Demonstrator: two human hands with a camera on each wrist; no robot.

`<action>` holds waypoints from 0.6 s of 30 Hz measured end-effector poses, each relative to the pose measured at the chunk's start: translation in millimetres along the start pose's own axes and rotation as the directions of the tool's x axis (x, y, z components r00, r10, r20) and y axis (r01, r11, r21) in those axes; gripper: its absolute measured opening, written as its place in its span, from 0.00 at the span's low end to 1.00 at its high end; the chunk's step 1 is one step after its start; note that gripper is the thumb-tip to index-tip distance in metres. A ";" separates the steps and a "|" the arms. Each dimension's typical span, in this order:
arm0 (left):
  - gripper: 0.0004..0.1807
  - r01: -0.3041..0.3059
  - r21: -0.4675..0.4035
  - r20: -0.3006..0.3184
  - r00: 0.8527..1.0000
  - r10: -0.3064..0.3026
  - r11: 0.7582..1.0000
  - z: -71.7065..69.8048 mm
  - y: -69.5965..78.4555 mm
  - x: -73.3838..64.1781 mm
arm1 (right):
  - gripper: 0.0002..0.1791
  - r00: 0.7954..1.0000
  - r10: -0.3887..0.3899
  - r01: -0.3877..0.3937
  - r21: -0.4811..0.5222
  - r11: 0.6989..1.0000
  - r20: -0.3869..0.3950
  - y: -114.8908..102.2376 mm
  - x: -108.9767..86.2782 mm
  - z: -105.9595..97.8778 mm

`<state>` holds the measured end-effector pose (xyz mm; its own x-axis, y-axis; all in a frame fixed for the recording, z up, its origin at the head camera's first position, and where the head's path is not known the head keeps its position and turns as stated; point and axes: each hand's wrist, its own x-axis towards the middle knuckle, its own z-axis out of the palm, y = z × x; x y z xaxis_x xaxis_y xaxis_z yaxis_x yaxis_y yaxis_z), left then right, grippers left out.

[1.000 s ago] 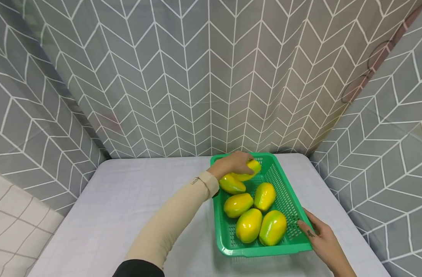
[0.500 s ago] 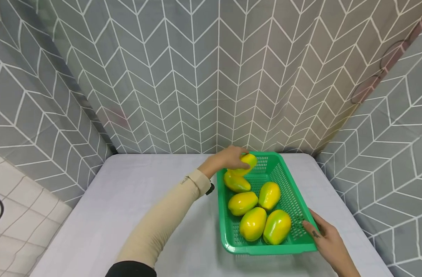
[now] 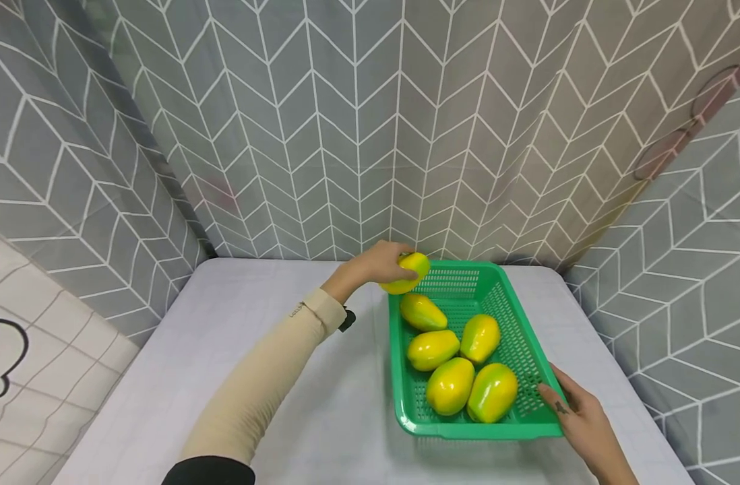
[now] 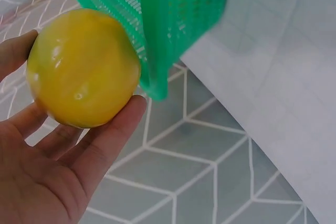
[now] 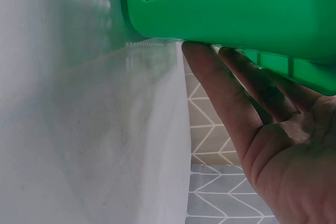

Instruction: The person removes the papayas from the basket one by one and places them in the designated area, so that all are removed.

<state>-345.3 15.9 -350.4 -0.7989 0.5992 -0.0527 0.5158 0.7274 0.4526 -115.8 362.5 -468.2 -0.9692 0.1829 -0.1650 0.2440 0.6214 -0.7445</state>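
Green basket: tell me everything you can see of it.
The green basket is rectangular, apparently plastic, with a smooth rim and many small holes in its walls. It stands opening upward, right of centre on the white-covered table. Five yellow-green fruits lie inside; the right hand holds its near right corner.

Fruits (image 3: 493,393) v. glossy; basket (image 3: 485,430) smooth plastic; table cover (image 3: 321,417) prob. cloth.

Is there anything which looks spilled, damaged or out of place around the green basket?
Nothing stands out. Five yellow-green fruits lie inside the green basket, none shows loose on the table, and the fruit held by the left hand has no visible damage.
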 end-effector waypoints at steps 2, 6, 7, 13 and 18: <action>0.34 -0.001 -0.006 -0.016 1.000 0.001 1.000 -3.2 -5.0 -3.7 | 0.43 1.000 0.008 -0.008 0.000 1.000 0.004 0.4 0.4 -1.2; 0.33 -0.001 -0.021 -0.047 0.999 0.000 1.000 -7.1 -16.5 -12.6 | 0.45 0.999 0.044 -0.044 0.003 0.999 0.024 0.3 1.9 -2.4; 0.33 0.006 -0.034 -0.051 0.999 -0.007 0.999 -8.2 -19.0 -15.6 | 0.45 0.999 0.043 -0.043 0.006 0.999 0.025 0.2 1.9 -2.0; 0.33 0.041 -0.061 -0.069 0.997 -0.045 0.997 -12.8 -35.2 -31.9 | 0.45 0.998 0.055 -0.056 0.017 0.998 0.034 -2.2 1.3 -0.4; 0.34 0.077 -0.069 -0.084 0.993 -0.083 0.995 -13.7 -46.7 -44.8 | 0.45 0.996 0.072 -0.073 0.024 0.997 0.042 -3.0 1.4 -0.8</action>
<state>-337.9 -49.5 -357.0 -0.8618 0.5070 -0.0151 0.4303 0.7467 0.5072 -117.8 361.5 -465.7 -0.9495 0.1954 -0.2455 0.3137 0.5879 -0.7456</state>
